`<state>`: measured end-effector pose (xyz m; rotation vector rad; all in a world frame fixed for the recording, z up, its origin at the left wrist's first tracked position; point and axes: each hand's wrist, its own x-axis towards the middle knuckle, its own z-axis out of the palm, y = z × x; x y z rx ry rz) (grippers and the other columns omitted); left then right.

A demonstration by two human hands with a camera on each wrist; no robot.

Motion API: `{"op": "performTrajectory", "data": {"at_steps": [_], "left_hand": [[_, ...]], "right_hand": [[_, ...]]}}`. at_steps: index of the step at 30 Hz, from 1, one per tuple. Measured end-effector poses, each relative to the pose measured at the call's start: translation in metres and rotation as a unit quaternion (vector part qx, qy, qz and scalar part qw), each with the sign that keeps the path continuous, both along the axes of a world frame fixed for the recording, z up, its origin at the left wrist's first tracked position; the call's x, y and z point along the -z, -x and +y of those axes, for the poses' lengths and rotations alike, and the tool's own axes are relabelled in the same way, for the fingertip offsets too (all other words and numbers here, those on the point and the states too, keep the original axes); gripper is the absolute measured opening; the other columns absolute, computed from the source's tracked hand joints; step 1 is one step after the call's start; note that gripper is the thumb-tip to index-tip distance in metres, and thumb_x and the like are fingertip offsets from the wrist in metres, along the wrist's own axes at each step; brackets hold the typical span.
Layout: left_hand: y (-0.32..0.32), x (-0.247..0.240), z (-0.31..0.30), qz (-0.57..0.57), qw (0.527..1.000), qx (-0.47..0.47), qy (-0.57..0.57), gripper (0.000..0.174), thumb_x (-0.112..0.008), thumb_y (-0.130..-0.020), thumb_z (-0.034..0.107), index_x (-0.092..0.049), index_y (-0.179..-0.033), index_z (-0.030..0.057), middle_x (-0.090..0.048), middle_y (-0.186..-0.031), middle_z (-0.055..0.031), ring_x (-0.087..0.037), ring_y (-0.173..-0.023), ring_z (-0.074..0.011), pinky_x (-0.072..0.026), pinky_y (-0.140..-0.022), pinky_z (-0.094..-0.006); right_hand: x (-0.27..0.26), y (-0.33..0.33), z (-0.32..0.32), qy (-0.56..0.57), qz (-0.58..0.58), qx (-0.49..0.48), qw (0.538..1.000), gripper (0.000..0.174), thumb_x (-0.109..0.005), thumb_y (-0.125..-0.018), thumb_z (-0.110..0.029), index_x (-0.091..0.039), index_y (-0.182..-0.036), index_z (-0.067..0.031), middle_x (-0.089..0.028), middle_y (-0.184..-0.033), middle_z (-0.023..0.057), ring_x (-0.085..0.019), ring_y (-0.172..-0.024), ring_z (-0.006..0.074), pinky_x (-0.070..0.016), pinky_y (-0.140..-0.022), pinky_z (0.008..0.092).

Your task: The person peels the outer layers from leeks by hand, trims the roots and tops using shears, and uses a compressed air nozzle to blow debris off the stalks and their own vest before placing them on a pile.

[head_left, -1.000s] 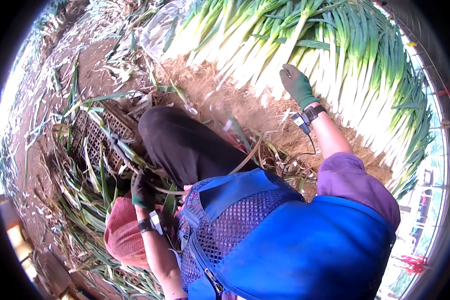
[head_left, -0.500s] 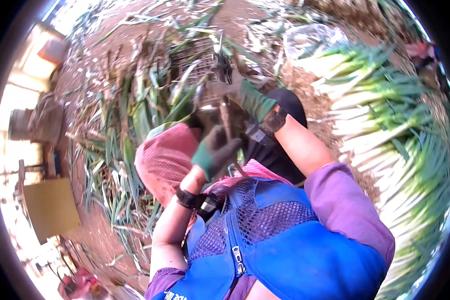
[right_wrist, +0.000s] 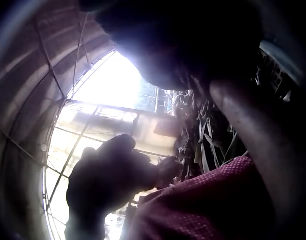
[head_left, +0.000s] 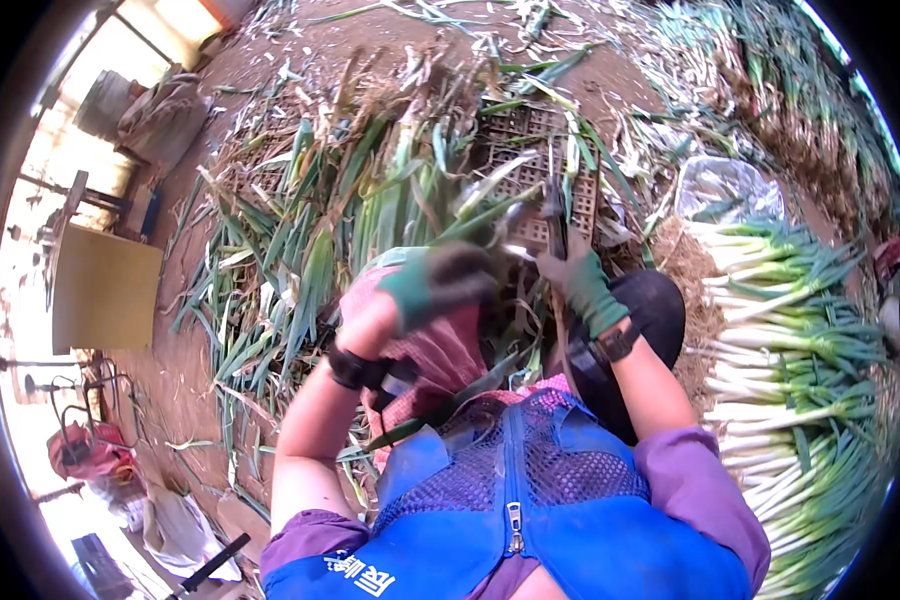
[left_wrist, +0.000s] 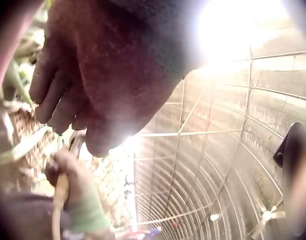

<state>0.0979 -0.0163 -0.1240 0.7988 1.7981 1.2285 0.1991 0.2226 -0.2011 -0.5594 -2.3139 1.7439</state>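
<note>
My left hand [head_left: 440, 285], in a green and dark glove, is blurred above the pink-covered knee, left of my right hand. The left wrist view shows the left hand [left_wrist: 108, 75] with bent, loose fingers and nothing visible between them. My right hand [head_left: 575, 285] grips a brown hose [head_left: 560, 325] with a dark nozzle tool [head_left: 553, 200] at its end, pointing at the crate. Beside it, a long green leaf [head_left: 505, 215] slants over the crate. In the right wrist view the right hand is dark, with the hose [right_wrist: 253, 115] running down from it.
Loose leaves [head_left: 315, 260] are heaped left of a slatted crate [head_left: 520, 130]. Trimmed leeks [head_left: 770, 400] lie in a long row on the right, below a clear plastic bag [head_left: 725, 190]. Untrimmed leeks [head_left: 780, 90] line the back right. A yellowish board [head_left: 105, 290] stands at left.
The view has swung left. My right hand has come from the leek row to the hose; my left hand, earlier low by the hose, has lifted away to the left.
</note>
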Motion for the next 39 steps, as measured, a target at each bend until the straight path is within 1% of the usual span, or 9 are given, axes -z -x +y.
{"op": "performTrajectory", "data": {"at_steps": [5,9,17,18,23,27,30,33,39], "left_hand": [[0.139,0.049,-0.053,0.021,0.967,-0.25,0.042,0.039,-0.072,-0.093,0.017,-0.06,-0.127,0.0015,-0.069,-0.113,-0.0067,-0.063,-0.104,-0.0142,-0.0507,-0.092,-0.0287],[0.203,0.094,-0.062,0.123,0.949,-0.221,0.188,0.048,-0.075,-0.089,0.026,-0.06,-0.127,0.0002,-0.069,-0.114,-0.0095,-0.063,-0.102,-0.017,-0.0502,-0.091,-0.0301],[0.249,0.134,0.05,0.267,0.896,-0.196,0.297,0.073,-0.073,-0.08,0.048,-0.055,-0.134,0.0029,-0.064,-0.126,-0.0241,-0.061,-0.117,-0.0386,-0.0478,-0.101,-0.0408],[0.24,0.138,0.066,0.338,0.87,-0.229,0.278,0.049,-0.067,-0.085,0.044,-0.065,-0.113,0.004,-0.065,-0.118,-0.024,-0.061,-0.112,-0.0403,-0.0487,-0.097,-0.0438],[0.222,0.15,0.139,0.374,0.83,-0.176,0.375,0.117,-0.074,-0.079,0.059,-0.007,-0.159,0.0043,-0.02,-0.161,-0.0259,-0.024,-0.148,-0.0387,-0.0218,-0.121,-0.0425],[0.251,0.209,0.167,0.45,0.726,-0.168,0.492,0.123,-0.079,-0.072,0.059,-0.011,-0.157,0.0023,-0.026,-0.157,-0.0274,-0.029,-0.146,-0.0401,-0.0275,-0.118,-0.0492],[0.273,0.23,0.181,0.423,0.729,-0.28,0.459,0.101,-0.083,-0.072,0.043,-0.032,-0.149,0.0017,-0.052,-0.133,-0.0222,-0.053,-0.122,-0.0348,-0.047,-0.1,-0.0477],[0.301,0.215,0.165,0.26,0.822,-0.265,0.433,0.058,-0.079,-0.074,0.032,-0.061,-0.122,0.0044,-0.065,-0.119,-0.0227,-0.065,-0.11,-0.0367,-0.0538,-0.093,-0.0447],[0.209,0.176,0.163,0.335,0.848,-0.169,0.376,0.036,-0.069,-0.08,0.03,-0.069,-0.104,0.004,-0.07,-0.104,-0.0239,-0.07,-0.092,-0.0374,-0.0564,-0.08,-0.0465]], "right_hand": [[0.026,-0.009,-0.007,-0.05,-0.108,0.005,0.993,0.051,-0.07,-0.077,-0.018,-0.057,-0.124,-0.0023,-0.069,-0.099,0.0099,-0.065,-0.084,0.0229,-0.0534,-0.078,0.0358],[0.054,0.0,0.018,0.108,-0.088,0.101,0.985,0.05,-0.075,-0.076,-0.018,-0.056,-0.119,0.0013,-0.066,-0.091,0.0104,-0.062,-0.077,0.0195,-0.0521,-0.07,0.0345],[0.068,0.023,0.034,0.039,-0.09,0.097,0.99,0.048,-0.076,-0.077,-0.016,-0.055,-0.116,0.0035,-0.06,-0.086,0.0051,-0.054,-0.071,0.0175,-0.049,-0.066,0.0326],[0.071,0.025,0.036,0.056,-0.09,0.098,0.99,0.048,-0.075,-0.078,-0.017,-0.055,-0.116,0.004,-0.06,-0.088,0.0064,-0.054,-0.073,0.0183,-0.0491,-0.067,0.0329],[0.064,0.032,0.035,0.009,-0.086,0.091,0.992,0.055,-0.077,-0.077,-0.018,-0.052,-0.12,0.005,-0.061,-0.093,0.0106,-0.055,-0.077,0.0176,-0.0499,-0.07,0.0342],[0.043,0.036,0.032,0.018,-0.099,0.089,0.991,0.062,-0.078,-0.077,-0.019,-0.051,-0.127,0.0057,-0.063,-0.099,0.0117,-0.058,-0.082,0.0175,-0.0517,-0.075,0.0327],[0.035,0.037,0.031,0.037,-0.041,0.124,0.991,0.063,-0.079,-0.077,-0.023,-0.053,-0.129,0.0032,-0.065,-0.097,0.01,-0.061,-0.082,0.0175,-0.0526,-0.075,0.0326],[0.042,0.029,0.042,0.077,-0.094,0.105,0.987,0.062,-0.079,-0.077,-0.022,-0.053,-0.128,0.0033,-0.066,-0.096,0.0092,-0.062,-0.08,0.0166,-0.053,-0.073,0.033],[0.036,0.028,0.044,0.037,-0.098,0.095,0.99,0.056,-0.075,-0.08,-0.013,-0.049,-0.128,0.0007,-0.061,-0.095,0.0059,-0.058,-0.074,0.0132,-0.0513,-0.069,0.0309]]}}
